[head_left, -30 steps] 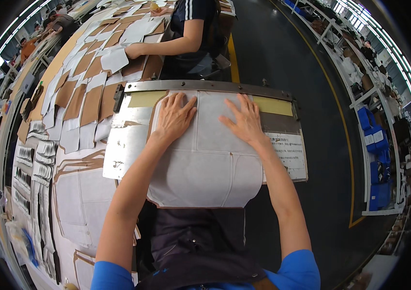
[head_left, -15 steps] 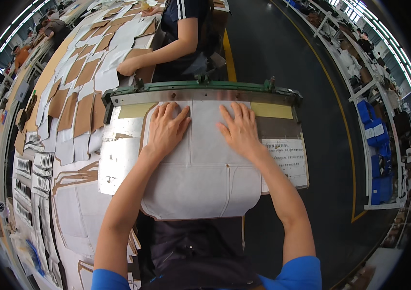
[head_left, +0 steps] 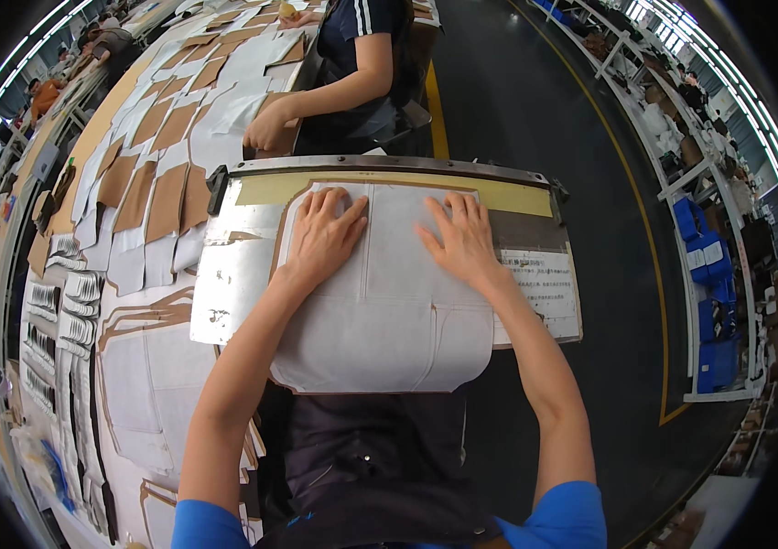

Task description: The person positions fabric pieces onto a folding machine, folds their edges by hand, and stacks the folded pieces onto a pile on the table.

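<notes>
A white-faced panel with brown edges and raised seam lines (head_left: 361,339) lies over a metal work plate (head_left: 238,274), its near end curving down over the plate's front edge. My left hand (head_left: 323,238) lies on the panel's far left part, fingers apart and pressing down. On the far right part rests my right hand (head_left: 462,240), also open with spread fingers. Just beyond my fingertips, the panel's far edge overlaps a yellow strip (head_left: 526,199) near a long grey metal bar (head_left: 389,166). The undersides of my fingers are hidden.
A long table at left carries brown and white cut pieces (head_left: 169,123), stacked panels (head_left: 146,393) and bundled strips (head_left: 78,316). Beyond the bar stands a co-worker (head_left: 361,69), one hand at the pieces. Shelving with blue bins (head_left: 714,256) lines the right side.
The green-backed bar assembly has tipped, so its green part is out of sight and more yellow strip shows. Both hands stay on the panel. The view has shifted slightly.
</notes>
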Demonstrator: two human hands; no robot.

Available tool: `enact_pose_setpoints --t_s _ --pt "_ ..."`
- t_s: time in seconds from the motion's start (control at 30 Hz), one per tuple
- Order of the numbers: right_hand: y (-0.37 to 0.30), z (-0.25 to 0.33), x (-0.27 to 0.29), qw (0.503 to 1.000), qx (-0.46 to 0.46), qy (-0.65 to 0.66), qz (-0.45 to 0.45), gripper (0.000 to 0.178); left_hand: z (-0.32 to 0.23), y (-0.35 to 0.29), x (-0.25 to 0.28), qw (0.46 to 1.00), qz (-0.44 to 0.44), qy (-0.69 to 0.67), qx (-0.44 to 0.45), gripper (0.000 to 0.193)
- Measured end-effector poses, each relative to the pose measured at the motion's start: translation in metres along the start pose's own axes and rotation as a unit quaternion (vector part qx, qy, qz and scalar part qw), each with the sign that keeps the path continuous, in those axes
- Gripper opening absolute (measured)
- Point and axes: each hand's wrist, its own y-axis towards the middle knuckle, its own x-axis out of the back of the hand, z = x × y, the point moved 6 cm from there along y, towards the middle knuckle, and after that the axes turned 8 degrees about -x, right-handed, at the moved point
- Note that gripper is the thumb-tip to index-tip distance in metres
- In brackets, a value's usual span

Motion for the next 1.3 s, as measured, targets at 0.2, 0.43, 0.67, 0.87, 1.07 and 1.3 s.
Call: enact_pose_setpoints --t_s 0.2,0.43,0.67,0.87,1.07,1.3 --pt "-0.046 0.029 0.028 0.997 -0.001 0.026 0.074 0.04 -0.021 -0.031 0.026 0.993 0.049 -0.092 -0.053 0.036" --pt "0.023 0.069 -0.026 0.993 0.049 0.103 -0.003 0.032 0.005 -0.025 0.024 0.999 0.022 -0.032 0.028 0.043" --pt "0.025 0.1 -0.038 0.989 0.132 0.024 -0.055 0.035 0.004 -0.023 0.018 0.998 0.052 0.038 0.004 0.037" --pt "-0.048 -0.012 0.034 0.996 0.074 0.038 -0.012 0.036 0.005 -0.024 0.018 1.0 0.0 0.022 0.019 0.036" --pt "-0.073 -0.052 0.076 1.0 0.013 -0.005 0.018 0.028 0.007 -0.026 0.029 0.994 0.032 -0.008 0.108 0.034" --pt "-0.021 0.007 0.03 0.994 -0.012 0.044 0.103 0.051 -0.107 -0.127 0.088 0.895 -0.134 -0.365 0.218 0.021"
